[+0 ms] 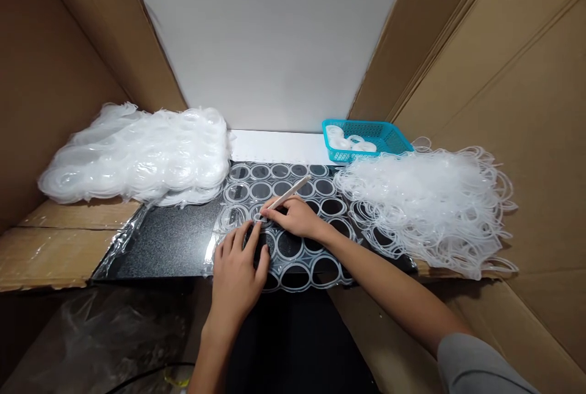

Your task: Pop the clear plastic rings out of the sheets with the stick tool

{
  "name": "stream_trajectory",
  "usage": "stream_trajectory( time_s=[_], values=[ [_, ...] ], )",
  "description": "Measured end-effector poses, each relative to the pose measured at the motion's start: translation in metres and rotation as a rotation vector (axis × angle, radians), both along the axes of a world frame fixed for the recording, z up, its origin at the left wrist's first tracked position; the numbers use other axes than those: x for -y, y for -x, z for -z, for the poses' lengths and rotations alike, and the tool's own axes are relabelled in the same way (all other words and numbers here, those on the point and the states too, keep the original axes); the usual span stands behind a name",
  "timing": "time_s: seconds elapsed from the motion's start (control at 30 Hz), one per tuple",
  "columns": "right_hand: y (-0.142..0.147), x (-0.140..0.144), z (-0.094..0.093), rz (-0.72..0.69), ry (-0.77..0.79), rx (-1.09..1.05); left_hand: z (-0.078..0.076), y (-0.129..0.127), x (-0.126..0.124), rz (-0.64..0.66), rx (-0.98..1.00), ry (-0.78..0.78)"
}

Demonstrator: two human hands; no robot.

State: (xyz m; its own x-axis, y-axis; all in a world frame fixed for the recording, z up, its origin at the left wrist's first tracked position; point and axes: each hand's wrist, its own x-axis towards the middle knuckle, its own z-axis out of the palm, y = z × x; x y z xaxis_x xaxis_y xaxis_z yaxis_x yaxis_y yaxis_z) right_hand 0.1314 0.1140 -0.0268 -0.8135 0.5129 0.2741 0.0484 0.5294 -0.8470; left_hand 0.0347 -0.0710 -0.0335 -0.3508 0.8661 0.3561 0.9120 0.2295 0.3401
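Cardboard walls [503, 77] enclose the work place, with a white board [270, 40] at 12 o'clock. On the black table top [169, 241] the biggest thing is a pile of clear plastic sheets [137, 153] at 10 o'clock. At 2 o'clock lies a loose heap of thin clear rings [430, 199], and behind it a small teal basket [366, 138] holds some white round pieces.

In the centre lies one clear sheet with rows of rings [293, 223], flat on the table. It seems very light, thin and bendable, also slippery, so I judge it needs pressing down flat, and a ring is best taken at its edge.

The left hand [238, 272] lies on the sheet at 6 o'clock, fingers spread and pressing it down. The right hand [297, 217] is closed around a slim pale stick [289, 193], its tip touching a ring just beside the left fingertips.
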Motion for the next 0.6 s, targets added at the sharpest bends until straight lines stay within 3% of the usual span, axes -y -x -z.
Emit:
stream_trajectory(
  time_s=[0.13, 0.23, 0.4, 0.6],
  values=[
    [0.001, 0.002, 0.004, 0.127, 0.054, -0.089, -0.007, 0.003, -0.010, -0.057, 0.098, 0.050],
    [-0.001, 0.003, 0.004, 0.101, 0.094, -0.101, -0.013, 0.008, -0.017, -0.110, 0.185, 0.043],
    [-0.006, 0.005, 0.001, 0.063, 0.077, -0.071, -0.013, 0.017, -0.023, 0.034, 0.180, -0.033],
    [-0.011, 0.005, -0.001, -0.009, 0.059, 0.012, 0.000, 0.024, -0.019, 0.073, 0.135, -0.087]
  ],
)
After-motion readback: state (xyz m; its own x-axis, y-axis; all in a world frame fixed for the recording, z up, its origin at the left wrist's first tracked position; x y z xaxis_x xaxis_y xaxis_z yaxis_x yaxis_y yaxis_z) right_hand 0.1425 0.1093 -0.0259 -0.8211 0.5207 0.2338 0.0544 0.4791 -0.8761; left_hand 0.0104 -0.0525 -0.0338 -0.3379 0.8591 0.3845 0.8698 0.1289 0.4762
